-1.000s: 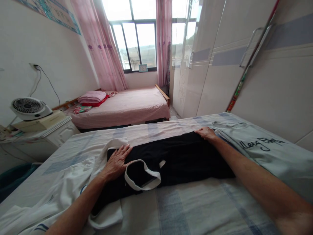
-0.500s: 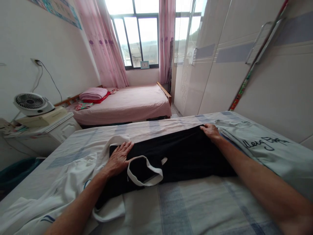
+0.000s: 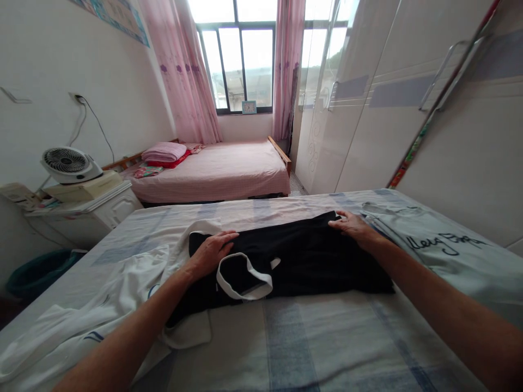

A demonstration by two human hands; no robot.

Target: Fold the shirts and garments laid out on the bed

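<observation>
Head view, looking down at a bed with a blue-checked sheet. The left hand lies palm down, fingers spread and gripping nothing, on the left end of a black shirt. The right hand rests open and flat on the shirt's far right corner. The shirt lies across the middle of the bed as a long, narrow band, its sides apparently already folded in; its white collar loops on top just right of the left hand, and white trim shows at the left end. It has not been folded across its length, so judging by its shape the fold looks about half done. Left of the shirt a white garment lies rumpled on the sheet. Right of the shirt, touching its end, a pale green shirt with black handwriting print lies spread flat. Beyond the shirt stand a pink bed under a window, a fan on a cabinet to the far left, and a wardrobe to the right.
</observation>
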